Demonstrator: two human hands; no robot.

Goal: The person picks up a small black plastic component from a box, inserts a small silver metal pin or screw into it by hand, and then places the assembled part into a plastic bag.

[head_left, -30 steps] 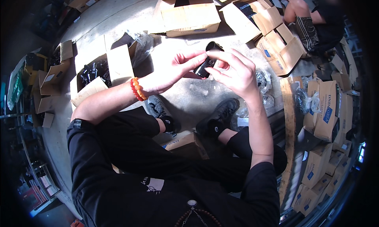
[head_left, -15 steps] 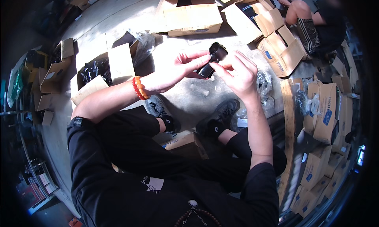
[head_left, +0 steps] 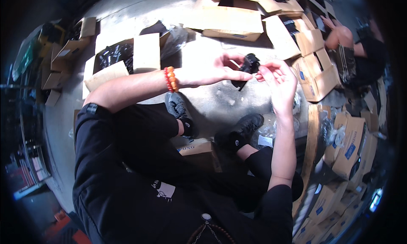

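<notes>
Black part glossy; box matt cardboard; bag clear plastic.

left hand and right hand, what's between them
In the head view, a black part lies between them: the left hand holds it, and the right hand is close beside it; whether that one touches it can't be made out.

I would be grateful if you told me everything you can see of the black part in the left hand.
The black part looks hard and faintly glossy; whether it is plastic or metal cannot be told. Its upper end is bulky and uneven in outline, and a narrower end shows below the thumb. It leans, upper end to the right, above the floor. The left hand grips it; the right hand's fingertips are at its right side, contact unclear.
</notes>
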